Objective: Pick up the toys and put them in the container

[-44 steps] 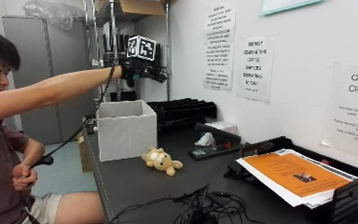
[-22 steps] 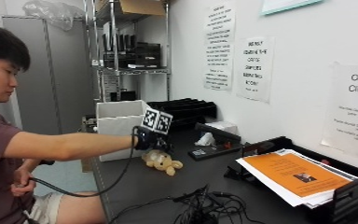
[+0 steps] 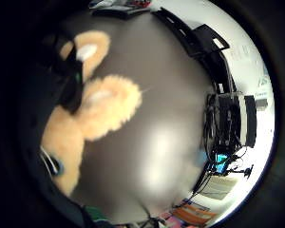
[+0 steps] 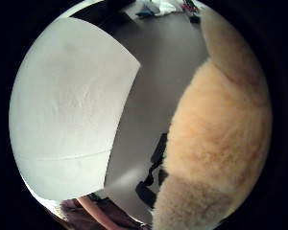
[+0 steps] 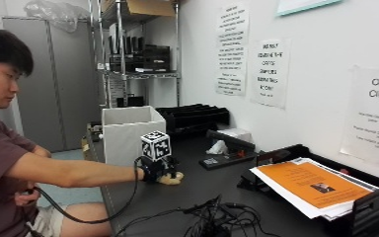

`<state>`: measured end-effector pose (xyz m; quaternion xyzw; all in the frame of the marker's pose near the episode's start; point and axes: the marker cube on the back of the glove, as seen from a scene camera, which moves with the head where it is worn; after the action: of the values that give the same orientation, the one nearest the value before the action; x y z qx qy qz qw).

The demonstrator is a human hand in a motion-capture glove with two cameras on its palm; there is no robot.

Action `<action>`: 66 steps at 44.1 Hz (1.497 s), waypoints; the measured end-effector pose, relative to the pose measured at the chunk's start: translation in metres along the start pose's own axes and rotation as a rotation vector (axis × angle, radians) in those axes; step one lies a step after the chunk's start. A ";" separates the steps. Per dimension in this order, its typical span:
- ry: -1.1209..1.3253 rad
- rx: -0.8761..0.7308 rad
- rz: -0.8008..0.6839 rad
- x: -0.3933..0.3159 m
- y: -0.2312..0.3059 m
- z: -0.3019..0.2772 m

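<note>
A tan plush toy (image 5: 171, 178) lies on the dark table (image 5: 235, 190), just in front of the white box container (image 5: 130, 132). My gloved right hand (image 5: 154, 169) is down on top of the toy, covering most of it, with its fingers curled over the plush. In the little finger side palm view a black gloved finger (image 3: 72, 83) crosses the toy (image 3: 107, 104). The thumb side palm view shows the toy's fur (image 4: 221, 143) close to the palm and the container's white wall (image 4: 72, 105) right beside it.
A tangle of black cables (image 5: 215, 219) lies at the table's front edge. A black paper tray with an orange sheet (image 5: 308, 185) stands at the right. A black device (image 5: 225, 155) and black stacked trays (image 5: 193, 116) sit behind the toy, near the wall.
My hand came down from above the container to the toy. It now sits lower, closed over the plush. The toy has stayed in place.
</note>
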<state>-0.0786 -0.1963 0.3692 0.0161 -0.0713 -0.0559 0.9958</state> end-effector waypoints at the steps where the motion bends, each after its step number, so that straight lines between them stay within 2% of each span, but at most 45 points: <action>1: 0.007 0.014 0.001 0.000 0.002 -0.001; 4: 0.022 0.020 0.016 0.003 0.008 -0.007; 9: -0.003 -0.081 0.056 0.012 0.019 -0.020; 14: -0.035 -0.120 0.083 0.026 0.027 -0.058; 21: -0.009 -0.094 0.104 0.034 0.030 -0.146; 29: 0.086 0.006 0.137 0.032 0.026 -0.240; 40: 0.130 0.064 0.141 0.019 0.022 -0.304; 48: 0.095 0.097 0.048 -0.051 -0.011 -0.325; 59: 0.057 0.098 -0.155 -0.211 -0.066 -0.322; 66: -0.100 0.171 -0.314 -0.284 -0.076 -0.317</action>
<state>-0.3211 -0.2313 0.0131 0.1089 -0.1217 -0.2051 0.9650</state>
